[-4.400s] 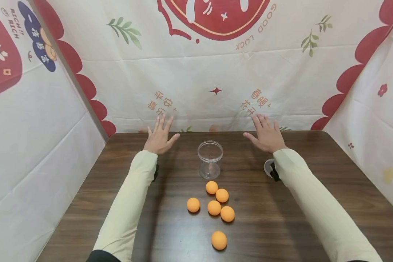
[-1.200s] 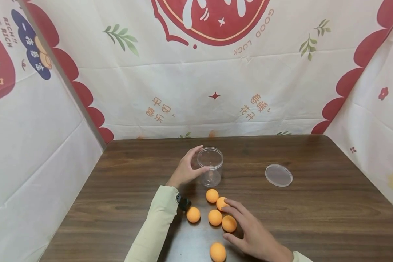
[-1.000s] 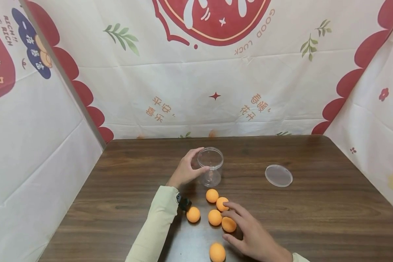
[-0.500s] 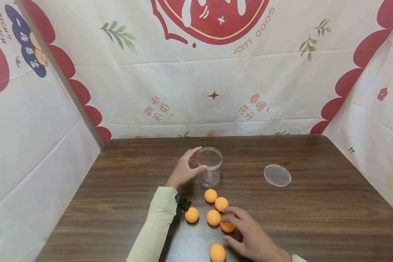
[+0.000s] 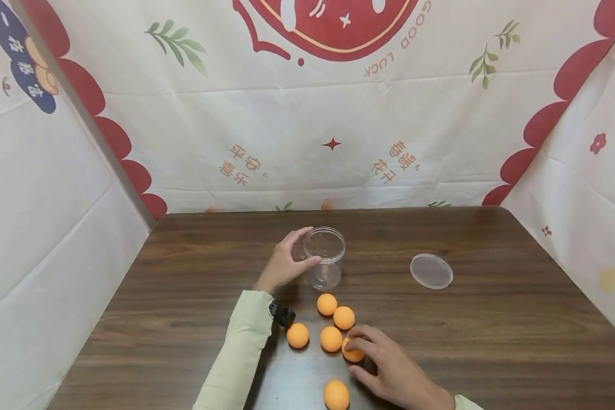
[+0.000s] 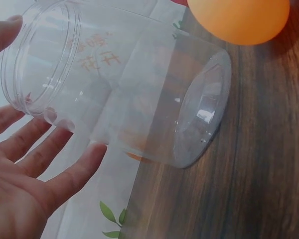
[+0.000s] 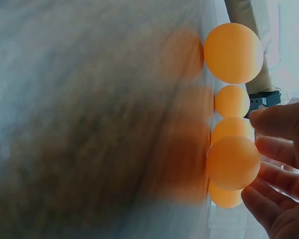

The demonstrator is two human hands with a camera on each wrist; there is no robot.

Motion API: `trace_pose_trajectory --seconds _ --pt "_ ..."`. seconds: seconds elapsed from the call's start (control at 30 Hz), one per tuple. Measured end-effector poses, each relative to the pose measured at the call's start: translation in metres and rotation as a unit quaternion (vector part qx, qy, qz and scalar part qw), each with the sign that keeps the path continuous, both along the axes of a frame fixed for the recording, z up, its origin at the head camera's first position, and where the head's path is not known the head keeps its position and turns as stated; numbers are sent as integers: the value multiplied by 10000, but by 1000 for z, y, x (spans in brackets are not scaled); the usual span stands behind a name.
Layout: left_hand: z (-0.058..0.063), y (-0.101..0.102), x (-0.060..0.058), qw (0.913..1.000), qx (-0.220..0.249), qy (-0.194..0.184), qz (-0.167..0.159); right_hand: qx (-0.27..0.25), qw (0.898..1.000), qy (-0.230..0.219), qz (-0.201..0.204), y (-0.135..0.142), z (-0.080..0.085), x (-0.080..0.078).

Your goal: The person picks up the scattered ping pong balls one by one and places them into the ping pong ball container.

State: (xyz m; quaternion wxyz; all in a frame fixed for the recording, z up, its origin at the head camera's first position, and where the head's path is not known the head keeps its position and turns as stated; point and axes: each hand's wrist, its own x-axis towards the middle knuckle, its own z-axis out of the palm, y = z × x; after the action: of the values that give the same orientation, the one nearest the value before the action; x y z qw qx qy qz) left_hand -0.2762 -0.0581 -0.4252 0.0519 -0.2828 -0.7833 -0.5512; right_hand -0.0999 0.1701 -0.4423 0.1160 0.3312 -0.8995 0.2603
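Observation:
A clear plastic jar (image 5: 324,267) stands upright without its lid on the wooden table. My left hand (image 5: 285,265) holds it from the left near the rim, thumb in front and fingers behind; the left wrist view shows the fingers (image 6: 79,174) along its wall. My right hand (image 5: 392,367) is bent over an orange ping-pong ball (image 5: 353,350), fingers at its far right side. The thumb is apart from that ball in the right wrist view. Other orange balls lie close by: one ball (image 5: 331,339) beside it, another ball (image 5: 344,318) behind, and a separate ball (image 5: 336,395) nearest me.
A round clear lid (image 5: 431,271) lies flat on the table (image 5: 492,319), right of the jar. One ball (image 5: 327,304) sits just in front of the jar, another ball (image 5: 298,335) by the black wrist camera (image 5: 282,314). Printed cloth (image 5: 236,125) walls the table's back and sides.
Both hands have come down from their raised spread over the table's back, the left to the jar, the right to the balls. In the last second the right fingers have lowered over one ball.

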Motion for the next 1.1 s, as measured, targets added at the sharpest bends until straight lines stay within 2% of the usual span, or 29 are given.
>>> trace_pose_trajectory --seconds 0.23,0.33,0.57,0.83,1.1 --pt "1 -2 2 9999 59 -34 122 301 9995 109 -52 -1 4 -2" --pt "1 -3 2 9998 69 -55 170 336 9994 25 -49 -1 7 -3" --pt "4 -1 -1 9995 149 -282 86 342 9993 87 -124 -4 6 -7" --pt "-1 0 0 9994 28 -327 104 405 9988 205 -189 -5 2 -8" --pt "-1 0 0 9996 58 -255 47 430 9986 -245 -186 -3 5 -4"
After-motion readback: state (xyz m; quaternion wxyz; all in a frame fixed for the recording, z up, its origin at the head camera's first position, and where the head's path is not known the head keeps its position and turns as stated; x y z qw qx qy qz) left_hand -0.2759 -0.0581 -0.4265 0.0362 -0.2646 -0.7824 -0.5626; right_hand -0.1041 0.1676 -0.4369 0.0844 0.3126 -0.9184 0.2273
